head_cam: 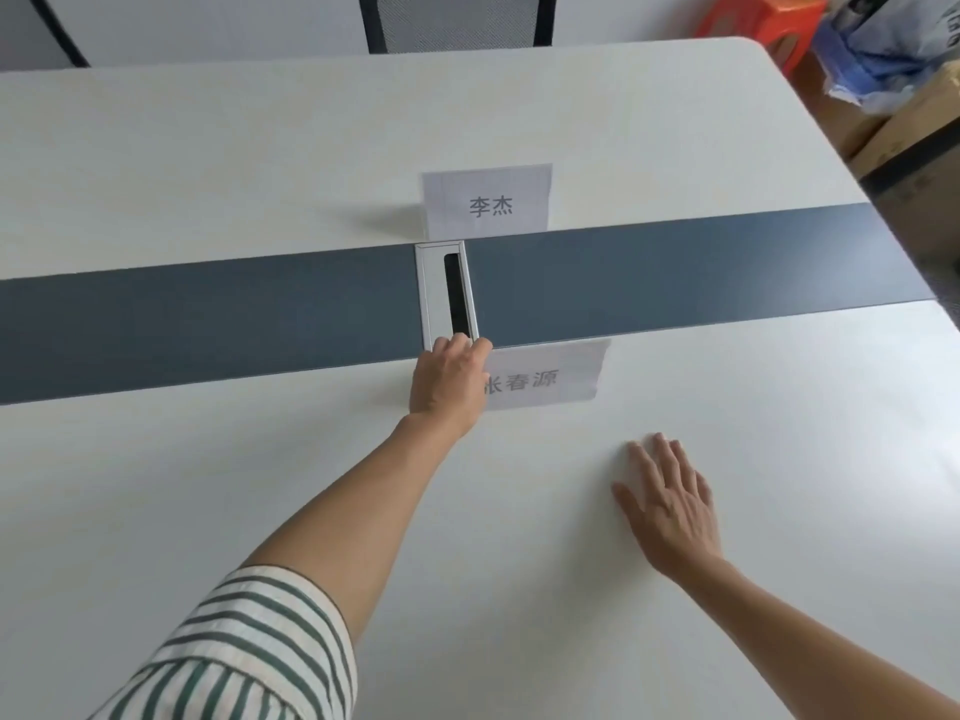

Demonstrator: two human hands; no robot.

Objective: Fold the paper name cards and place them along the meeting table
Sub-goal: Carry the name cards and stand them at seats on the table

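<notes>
The left hand (448,379) pinched the near name card (545,376) upright (placing step), the right hand (667,504) flat and empty; releasing squarely seemed next.

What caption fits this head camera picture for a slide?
Left hand sets a folded name card by the table's grey strip; right hand rests flat.
</notes>
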